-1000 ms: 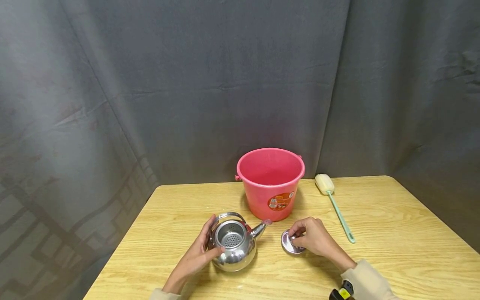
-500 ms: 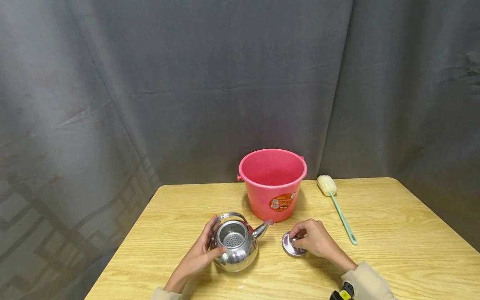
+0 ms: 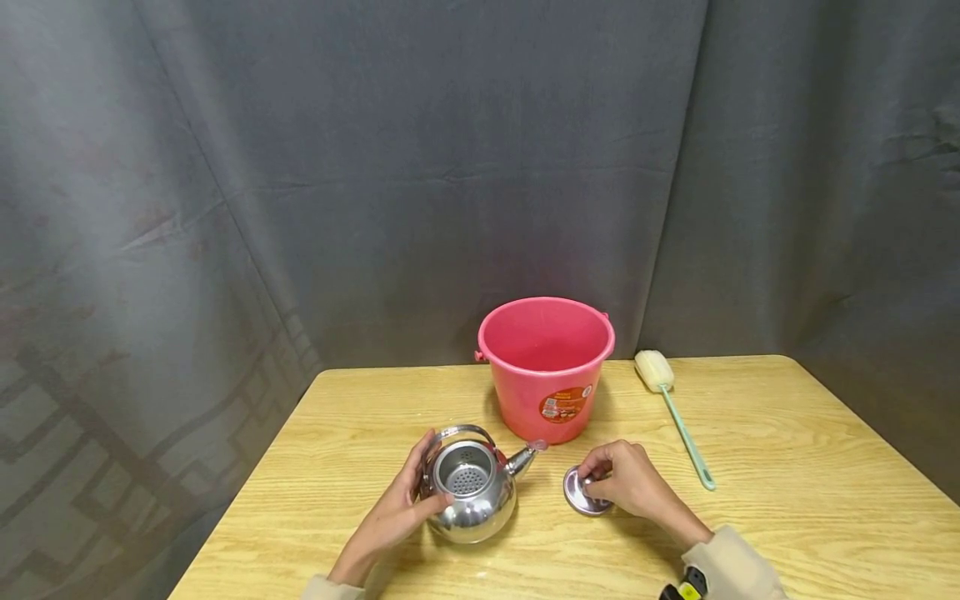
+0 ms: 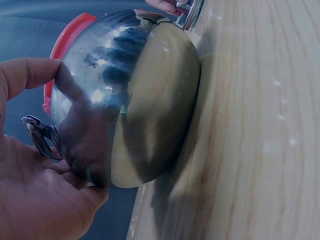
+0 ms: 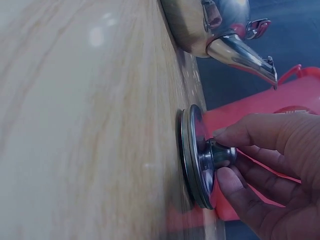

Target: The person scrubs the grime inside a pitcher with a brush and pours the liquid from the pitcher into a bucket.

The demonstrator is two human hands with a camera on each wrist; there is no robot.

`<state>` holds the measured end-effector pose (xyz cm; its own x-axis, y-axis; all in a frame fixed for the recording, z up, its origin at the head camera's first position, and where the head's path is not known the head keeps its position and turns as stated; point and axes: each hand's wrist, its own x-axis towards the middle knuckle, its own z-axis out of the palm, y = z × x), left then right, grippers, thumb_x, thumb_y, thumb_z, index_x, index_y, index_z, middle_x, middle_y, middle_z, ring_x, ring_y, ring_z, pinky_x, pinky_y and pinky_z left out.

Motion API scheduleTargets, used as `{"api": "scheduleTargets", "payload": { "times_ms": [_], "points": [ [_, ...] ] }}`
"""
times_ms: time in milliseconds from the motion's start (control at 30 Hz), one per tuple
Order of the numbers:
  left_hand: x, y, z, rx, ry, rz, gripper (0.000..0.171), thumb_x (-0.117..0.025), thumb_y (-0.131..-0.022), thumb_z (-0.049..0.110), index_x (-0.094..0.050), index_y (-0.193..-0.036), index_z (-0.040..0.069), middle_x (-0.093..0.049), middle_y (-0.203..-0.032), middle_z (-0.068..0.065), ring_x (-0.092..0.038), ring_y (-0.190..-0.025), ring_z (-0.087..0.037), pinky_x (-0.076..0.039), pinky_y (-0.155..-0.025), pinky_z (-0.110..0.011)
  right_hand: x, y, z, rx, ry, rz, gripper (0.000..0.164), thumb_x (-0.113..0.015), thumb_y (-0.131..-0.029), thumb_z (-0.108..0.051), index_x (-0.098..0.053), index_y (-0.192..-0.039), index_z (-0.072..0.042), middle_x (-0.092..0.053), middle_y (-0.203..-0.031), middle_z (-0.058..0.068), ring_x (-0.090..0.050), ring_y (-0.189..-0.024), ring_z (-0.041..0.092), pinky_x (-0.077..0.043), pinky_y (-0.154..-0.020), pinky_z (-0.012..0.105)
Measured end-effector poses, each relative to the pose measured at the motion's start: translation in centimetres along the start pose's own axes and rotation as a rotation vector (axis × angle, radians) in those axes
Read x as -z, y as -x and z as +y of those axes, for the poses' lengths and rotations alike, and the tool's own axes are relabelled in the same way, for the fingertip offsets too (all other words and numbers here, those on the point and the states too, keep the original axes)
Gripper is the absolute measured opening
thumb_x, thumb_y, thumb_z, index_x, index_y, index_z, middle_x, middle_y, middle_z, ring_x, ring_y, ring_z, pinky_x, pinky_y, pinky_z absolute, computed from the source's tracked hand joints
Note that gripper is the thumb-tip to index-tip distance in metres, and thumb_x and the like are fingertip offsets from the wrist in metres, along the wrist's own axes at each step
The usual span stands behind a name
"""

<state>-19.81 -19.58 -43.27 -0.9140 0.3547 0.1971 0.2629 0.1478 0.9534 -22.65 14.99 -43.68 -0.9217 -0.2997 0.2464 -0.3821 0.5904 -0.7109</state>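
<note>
A shiny steel kettle [image 3: 472, 508] stands on the table with its top uncovered and a perforated strainer [image 3: 467, 479] inside the opening. Its spout points right, and its handle leans to the back. My left hand [image 3: 401, 504] grips the kettle's left side, thumb at the front near the rim and fingers behind. In the left wrist view the kettle's rounded body [image 4: 125, 100] fills the grasp. To the right, the round steel lid [image 3: 581, 493] lies on the table, knob up. My right hand [image 3: 626, 479] pinches that knob [image 5: 222, 154] between thumb and fingers.
Behind the kettle and lid stands a pink bucket [image 3: 517, 392] with an orange label. Farther right lies a sponge brush [image 3: 675, 417] with a pale head and green handle. The wooden table [image 3: 787, 467] ends at a grey curtain [image 3: 450, 167].
The head view has shifted slightly. Both hands keep their holds on the kettle and the lid's knob. The lid looks a little lower and flatter on the table.
</note>
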Motion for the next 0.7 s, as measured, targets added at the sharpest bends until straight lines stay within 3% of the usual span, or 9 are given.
{"api": "scheduleTargets", "payload": {
  "times_ms": [700],
  "points": [
    [0.1,0.06,-0.24,-0.013,-0.015,-0.006,0.094,-0.071,-0.082,0.007,-0.01,-0.154,0.001,-0.02,-0.155,-0.024,-0.017,-0.142,-0.038,-0.008,-0.112,-0.052,-0.35,0.1,0.27,0.018,-0.022,-0.002,0.019,-0.078,-0.065,0.005,-0.072,-0.076,-0.009,-0.065,-0.07,-0.006,-0.058,-0.063,0.007,-0.051,-0.055,0.023]
  ]
}}
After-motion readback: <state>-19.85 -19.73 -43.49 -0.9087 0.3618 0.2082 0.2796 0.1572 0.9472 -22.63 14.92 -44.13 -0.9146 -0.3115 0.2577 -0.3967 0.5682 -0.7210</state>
